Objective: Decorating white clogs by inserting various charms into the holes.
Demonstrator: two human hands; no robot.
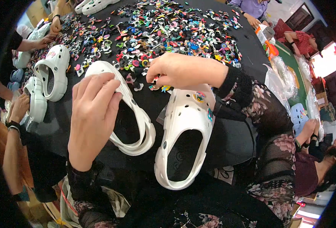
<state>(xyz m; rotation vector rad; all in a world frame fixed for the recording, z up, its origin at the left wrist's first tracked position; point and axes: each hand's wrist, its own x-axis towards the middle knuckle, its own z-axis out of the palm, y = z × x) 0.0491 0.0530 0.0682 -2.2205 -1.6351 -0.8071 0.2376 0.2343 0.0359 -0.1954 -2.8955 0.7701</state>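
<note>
A smooth black table (247, 49) carries, toward its far edge, a dense heap of small, glossy, many-coloured moulded charms (168, 34), while the left white clog (127, 92) and the right white clog (185, 118), both chunky, rounded and matte, lie by its near edge. The right clog's perforated toe bears a round multicoloured charm (199, 96) and a teal charm (209, 114). The bare left hand (94, 110) bends its fingers over the left clog's toe, the right hand (175, 70) curls at the heap's near fringe, and I cannot tell whether either grips anything.
</note>
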